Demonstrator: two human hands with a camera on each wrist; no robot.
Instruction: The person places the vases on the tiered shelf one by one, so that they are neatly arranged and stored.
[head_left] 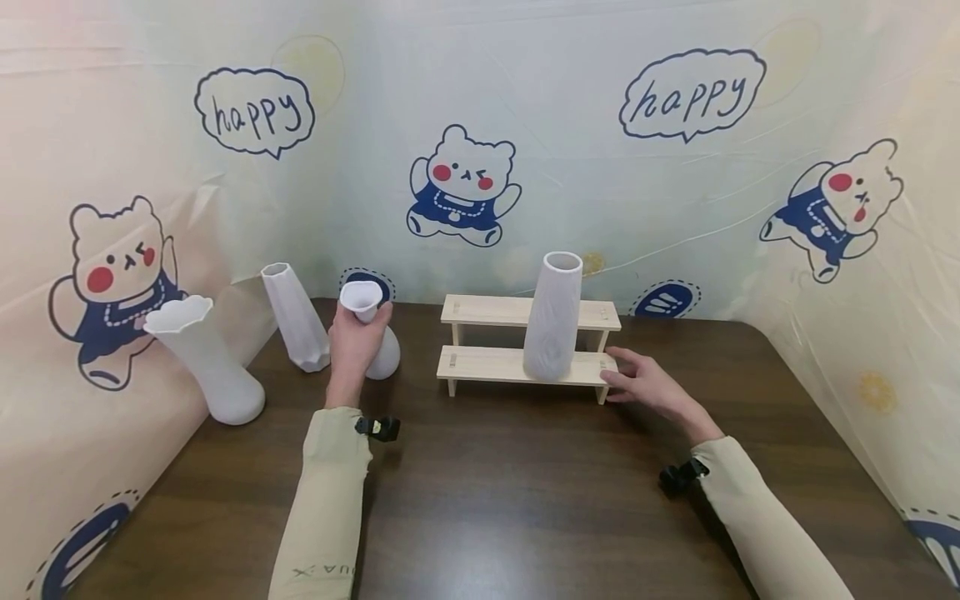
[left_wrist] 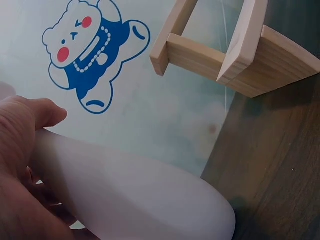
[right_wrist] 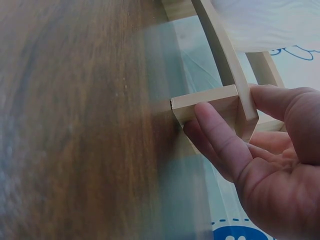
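My left hand (head_left: 356, 342) grips a white vase (head_left: 385, 357) by its narrow neck, below the flared rim. In the left wrist view its smooth rounded body (left_wrist: 145, 195) tilts down toward the table. At the right end of a two-tier wooden stand (head_left: 487, 367), my right hand (head_left: 648, 385) holds the lower board. From the right wrist view, the thumb lies on the board's upper side and fingers (right_wrist: 220, 127) touch the short leg (right_wrist: 210, 102). A tall textured white vase (head_left: 553, 321) stands upright on the lower tier.
Left of my left hand stand a faceted white vase (head_left: 296, 321) and a white vase with a wavy rim (head_left: 217, 367). The dark wooden table (head_left: 510, 492) meets a patterned curtain (head_left: 465, 83) at the back and sides.
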